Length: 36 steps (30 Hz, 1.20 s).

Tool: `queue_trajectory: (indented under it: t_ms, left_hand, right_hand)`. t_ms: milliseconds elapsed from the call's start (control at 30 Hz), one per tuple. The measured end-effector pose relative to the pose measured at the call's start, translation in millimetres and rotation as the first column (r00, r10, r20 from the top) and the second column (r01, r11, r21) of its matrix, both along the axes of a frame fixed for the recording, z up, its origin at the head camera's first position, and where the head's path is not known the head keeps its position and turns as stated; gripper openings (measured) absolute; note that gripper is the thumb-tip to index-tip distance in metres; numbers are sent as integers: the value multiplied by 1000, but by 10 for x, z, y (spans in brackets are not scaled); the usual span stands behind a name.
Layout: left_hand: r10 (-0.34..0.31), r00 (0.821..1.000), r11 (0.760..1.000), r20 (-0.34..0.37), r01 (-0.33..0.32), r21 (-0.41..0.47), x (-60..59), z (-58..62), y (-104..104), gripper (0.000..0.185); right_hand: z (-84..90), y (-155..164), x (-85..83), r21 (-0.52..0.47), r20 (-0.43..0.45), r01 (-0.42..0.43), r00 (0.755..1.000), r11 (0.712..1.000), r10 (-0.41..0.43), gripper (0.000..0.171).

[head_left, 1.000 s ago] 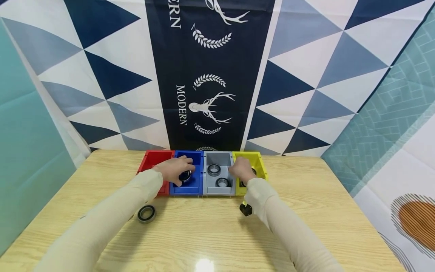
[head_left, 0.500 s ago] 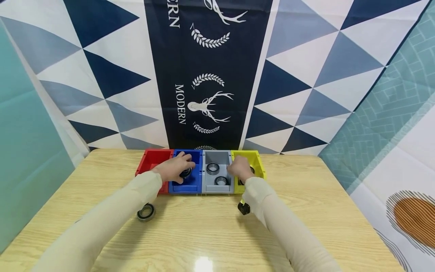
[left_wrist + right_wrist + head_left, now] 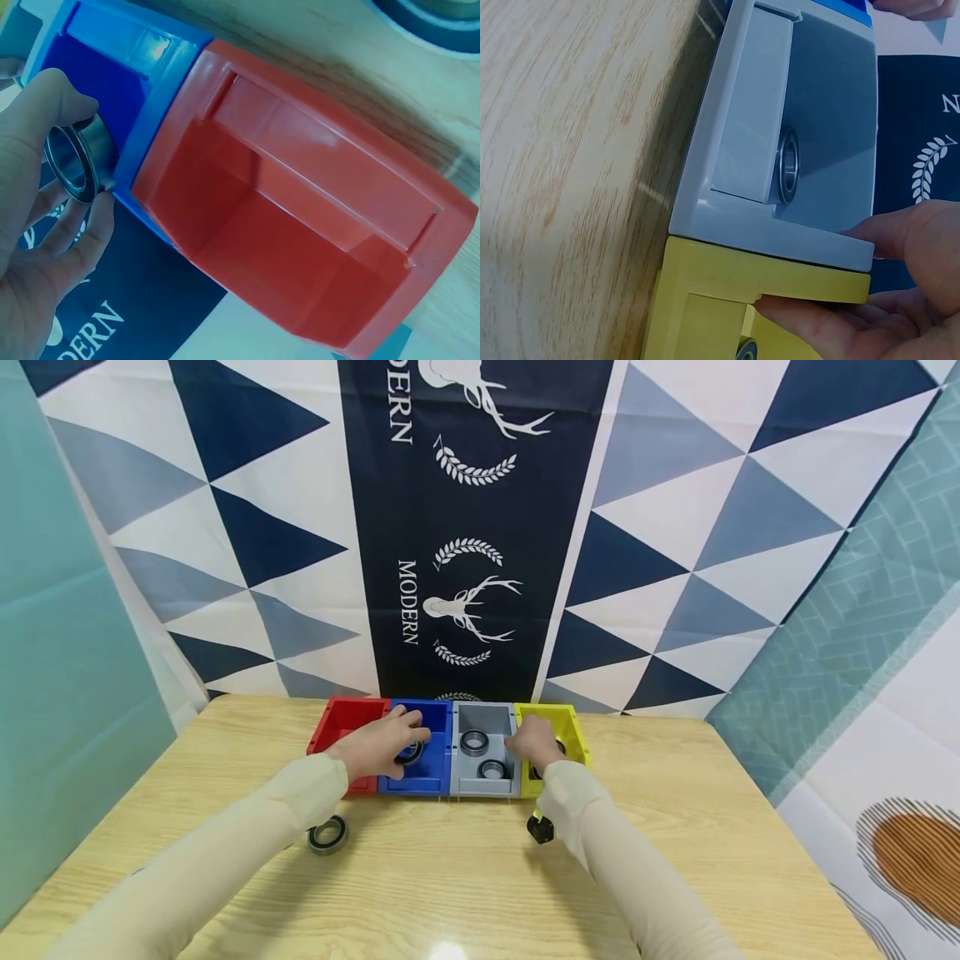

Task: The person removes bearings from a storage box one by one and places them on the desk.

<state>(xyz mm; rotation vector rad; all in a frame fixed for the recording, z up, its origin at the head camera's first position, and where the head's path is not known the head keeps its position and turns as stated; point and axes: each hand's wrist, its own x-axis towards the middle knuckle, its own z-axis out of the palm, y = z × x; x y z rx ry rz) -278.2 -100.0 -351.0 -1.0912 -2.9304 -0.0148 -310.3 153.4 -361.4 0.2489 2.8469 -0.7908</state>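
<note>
Between the left fingers [image 3: 94, 225] sits a bearing ring [image 3: 75, 161] of bright, smooth metal. Beside them, the blue bin [image 3: 105, 82] and red bin [image 3: 300, 225] are glossy moulded plastic. The table [image 3: 465, 877] is pale, grained wood with a faint sheen.

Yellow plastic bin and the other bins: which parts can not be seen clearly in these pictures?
- Yellow plastic bin: in the head view the right hand covers its inside; the right wrist view shows only a cut-off ring at the bottom edge.
- Metal bearing ring in the left hand: fingers hide it in the head view, so its grip shows only in the left wrist view.
- Grey plastic bin: right wrist view shows one ring edge-on.
</note>
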Motion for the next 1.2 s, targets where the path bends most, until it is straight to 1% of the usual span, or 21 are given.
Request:
queue_trajectory:
  t_ms: [100,233,300,433,533,667,800,933,1067,1200]
  left_hand:
    - [-3,1000,1000,-13,2,-23,57,23,-4,58]
    - [-14,1000,999,-28,13,-33,133,58,-11,59]
    - [-27,999,999,-37,26,-28,167,62,-15,59]
    - [-74,996,997,-50,74,-6,228,75,-26,56]
    - [-91,995,996,-50,91,8,279,82,-33,56]
    - [-93,994,996,-58,93,14,360,90,-33,56]
    - [-86,994,996,-64,87,4,442,94,-32,57]
    - [-80,995,997,-56,81,2,510,96,-37,56]
    - [-93,994,996,-59,93,9,569,95,-61,53]
    - [-89,995,996,-41,89,14,620,72,-93,55]
  right_hand:
    - [-6,5,0,-3,-3,-3,1000,1000,3,21]
    - [-2,8,8,-3,-12,-17,1000,1000,17,27]
    - [-2,10,15,1,-17,-21,1000,1000,21,27]
    - [7,14,23,12,-25,-26,999,1000,26,24]
    - [3,16,21,17,-25,-29,999,999,29,25]
    - [-6,10,18,13,-20,-20,1000,1000,21,27]
    - [-5,-1,22,24,-24,-16,1000,1000,16,23]
    - [6,-4,30,37,-32,-14,999,999,15,21]
    - [13,-5,36,34,-34,-14,999,999,15,22]
    - [8,-7,28,39,-29,-12,999,999,13,22]
